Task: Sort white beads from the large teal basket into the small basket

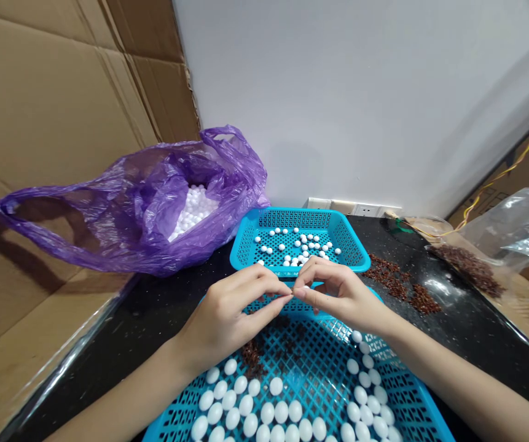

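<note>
My left hand (231,310) is closed in a pinch, its thumb and index tips meeting those of my right hand; what it pinches is too small to make out. My right hand (335,288) is closed too, with a white ball partly showing between its curled fingers. Both hands hover over the near blue basket (411,393). Inside that basket, white balls (281,411) lie along the front and right side. A small heap of dark reddish-brown bits (252,356) sits below my left hand.
Behind my hands stands a second blue basket (360,261) with scattered white balls. A purple plastic bag (121,215) full of white balls is at left, beside cardboard (52,92). Brown bits (386,276) lie on the black counter (153,331); a clear bag (517,227) is at right.
</note>
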A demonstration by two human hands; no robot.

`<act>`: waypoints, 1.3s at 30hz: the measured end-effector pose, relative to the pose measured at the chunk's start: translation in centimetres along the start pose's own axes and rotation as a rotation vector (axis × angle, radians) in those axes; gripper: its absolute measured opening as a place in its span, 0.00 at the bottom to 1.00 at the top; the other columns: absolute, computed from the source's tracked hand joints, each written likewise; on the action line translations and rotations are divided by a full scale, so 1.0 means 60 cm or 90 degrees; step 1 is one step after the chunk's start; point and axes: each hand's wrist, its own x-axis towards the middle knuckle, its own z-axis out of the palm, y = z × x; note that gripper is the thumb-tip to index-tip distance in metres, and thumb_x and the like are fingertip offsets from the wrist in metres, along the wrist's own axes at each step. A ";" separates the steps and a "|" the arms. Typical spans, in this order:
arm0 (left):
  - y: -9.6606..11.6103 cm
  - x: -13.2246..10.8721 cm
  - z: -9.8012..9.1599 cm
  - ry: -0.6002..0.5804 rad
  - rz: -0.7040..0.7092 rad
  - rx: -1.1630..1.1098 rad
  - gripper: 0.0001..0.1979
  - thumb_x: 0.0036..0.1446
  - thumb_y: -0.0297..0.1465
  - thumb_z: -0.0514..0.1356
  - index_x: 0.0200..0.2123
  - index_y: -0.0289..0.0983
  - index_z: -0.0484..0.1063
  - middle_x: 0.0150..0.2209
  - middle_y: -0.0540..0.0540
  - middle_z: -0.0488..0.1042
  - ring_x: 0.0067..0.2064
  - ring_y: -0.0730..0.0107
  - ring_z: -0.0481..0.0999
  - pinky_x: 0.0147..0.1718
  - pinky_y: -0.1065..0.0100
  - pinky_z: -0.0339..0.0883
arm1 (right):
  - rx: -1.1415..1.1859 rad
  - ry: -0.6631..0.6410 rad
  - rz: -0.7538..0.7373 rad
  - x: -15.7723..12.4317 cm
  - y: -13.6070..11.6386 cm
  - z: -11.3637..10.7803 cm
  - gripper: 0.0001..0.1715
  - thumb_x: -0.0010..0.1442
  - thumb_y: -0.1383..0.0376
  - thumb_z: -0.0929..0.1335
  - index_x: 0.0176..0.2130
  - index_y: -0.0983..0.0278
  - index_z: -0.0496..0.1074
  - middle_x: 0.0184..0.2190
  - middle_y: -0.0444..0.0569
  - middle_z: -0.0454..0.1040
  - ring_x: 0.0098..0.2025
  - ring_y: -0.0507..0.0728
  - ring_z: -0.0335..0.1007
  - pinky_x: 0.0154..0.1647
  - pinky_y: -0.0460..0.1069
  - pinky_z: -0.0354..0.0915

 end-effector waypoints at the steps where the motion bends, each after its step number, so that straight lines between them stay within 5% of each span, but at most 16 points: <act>1: 0.001 0.000 -0.001 0.005 0.018 0.003 0.07 0.56 0.21 0.60 0.37 0.35 0.72 0.33 0.49 0.71 0.35 0.77 0.72 0.36 0.75 0.67 | 0.007 -0.007 0.005 0.000 0.001 0.000 0.07 0.59 0.62 0.67 0.34 0.63 0.73 0.34 0.47 0.67 0.36 0.52 0.65 0.27 0.44 0.64; 11: 0.007 0.000 -0.003 0.028 0.020 0.053 0.05 0.53 0.21 0.61 0.33 0.34 0.71 0.31 0.50 0.71 0.33 0.76 0.71 0.33 0.74 0.66 | 0.125 -0.026 0.031 -0.002 0.002 0.003 0.06 0.58 0.63 0.68 0.34 0.64 0.73 0.34 0.47 0.65 0.34 0.51 0.64 0.25 0.44 0.69; 24: 0.007 0.005 -0.004 0.051 0.044 0.075 0.04 0.53 0.21 0.61 0.32 0.35 0.72 0.30 0.50 0.73 0.32 0.75 0.72 0.33 0.73 0.68 | 0.105 -0.016 0.037 0.001 0.004 0.004 0.04 0.56 0.66 0.70 0.35 0.63 0.75 0.34 0.47 0.67 0.35 0.51 0.66 0.26 0.44 0.69; 28: 0.011 0.009 -0.007 0.077 0.047 0.094 0.04 0.53 0.22 0.61 0.31 0.35 0.71 0.29 0.50 0.73 0.33 0.73 0.72 0.34 0.70 0.68 | 0.149 0.032 0.023 0.000 0.003 0.006 0.10 0.51 0.70 0.73 0.35 0.62 0.72 0.34 0.44 0.69 0.37 0.49 0.67 0.33 0.43 0.68; 39: 0.012 -0.001 -0.013 0.077 0.148 0.109 0.09 0.52 0.20 0.62 0.38 0.33 0.71 0.36 0.46 0.75 0.40 0.69 0.73 0.42 0.65 0.70 | 0.270 -0.013 0.016 -0.003 -0.004 0.009 0.16 0.49 0.77 0.72 0.35 0.63 0.66 0.35 0.44 0.73 0.38 0.50 0.71 0.39 0.44 0.70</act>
